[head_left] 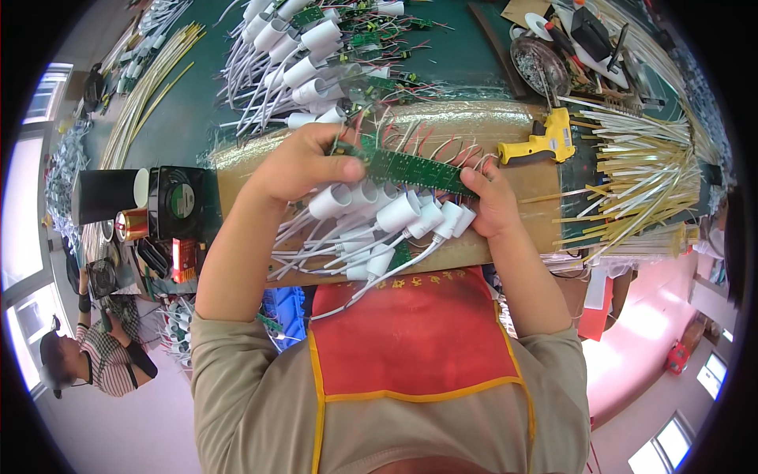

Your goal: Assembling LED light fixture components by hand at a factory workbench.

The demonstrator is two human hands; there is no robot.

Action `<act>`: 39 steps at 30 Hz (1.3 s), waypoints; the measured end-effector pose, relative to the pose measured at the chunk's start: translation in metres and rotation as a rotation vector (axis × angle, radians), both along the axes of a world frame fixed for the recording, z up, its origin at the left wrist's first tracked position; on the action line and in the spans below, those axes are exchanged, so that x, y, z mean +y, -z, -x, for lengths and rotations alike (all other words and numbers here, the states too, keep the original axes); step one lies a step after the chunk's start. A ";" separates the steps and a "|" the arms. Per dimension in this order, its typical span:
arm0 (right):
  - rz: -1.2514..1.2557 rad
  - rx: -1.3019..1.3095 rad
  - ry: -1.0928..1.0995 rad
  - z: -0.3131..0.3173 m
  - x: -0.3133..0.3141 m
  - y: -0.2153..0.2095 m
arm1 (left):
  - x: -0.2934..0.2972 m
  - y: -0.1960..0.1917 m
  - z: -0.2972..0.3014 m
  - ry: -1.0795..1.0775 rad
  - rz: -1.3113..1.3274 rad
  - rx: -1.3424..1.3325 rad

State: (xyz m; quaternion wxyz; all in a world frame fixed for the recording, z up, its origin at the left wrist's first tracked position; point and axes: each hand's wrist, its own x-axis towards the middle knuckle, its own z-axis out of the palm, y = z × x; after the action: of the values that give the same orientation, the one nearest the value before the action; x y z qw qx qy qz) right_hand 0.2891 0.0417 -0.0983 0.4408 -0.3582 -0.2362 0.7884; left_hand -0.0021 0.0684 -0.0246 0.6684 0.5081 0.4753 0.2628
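Observation:
Between my two hands a long green circuit board panel point(412, 171) is held up by its ends, tilted slightly down to the right. My left hand point(309, 162) grips its left end, the thumb lying on the board. My right hand point(491, 197) pinches the right end with the thumb in front. Thin red and white wires point(422, 142) rise from the board's far edge. Just below it hang several white plastic cylinders point(399, 210) with white cables, over the brown work mat point(537, 229). Whether each is joined to the board is partly hidden.
Many white cylinders with boards point(304, 71) lie at the far side. A yellow glue gun point(545, 141) rests on the right, near bundled pale strips point(639, 182) and a metal dish point(540, 66). At left stand a black fan point(180, 202) and a black cup point(106, 197); another person point(99, 355) is beyond.

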 end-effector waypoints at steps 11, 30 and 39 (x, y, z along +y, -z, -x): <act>0.009 0.018 0.000 0.001 0.002 0.004 | 0.001 -0.047 -0.005 -0.231 -0.112 0.354; -0.022 0.031 -0.018 0.002 0.004 0.004 | 0.192 -0.031 0.021 -0.436 -1.252 1.305; -0.014 0.053 -0.021 0.001 0.001 0.004 | 0.048 -0.041 0.007 -0.128 -0.752 0.535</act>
State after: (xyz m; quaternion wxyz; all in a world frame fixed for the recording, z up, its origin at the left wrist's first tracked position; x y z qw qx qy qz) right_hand 0.2881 0.0425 -0.1019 0.4411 -0.3315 -0.2335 0.8007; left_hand -0.0086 0.1159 0.0162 0.2742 0.7349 0.5329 0.3174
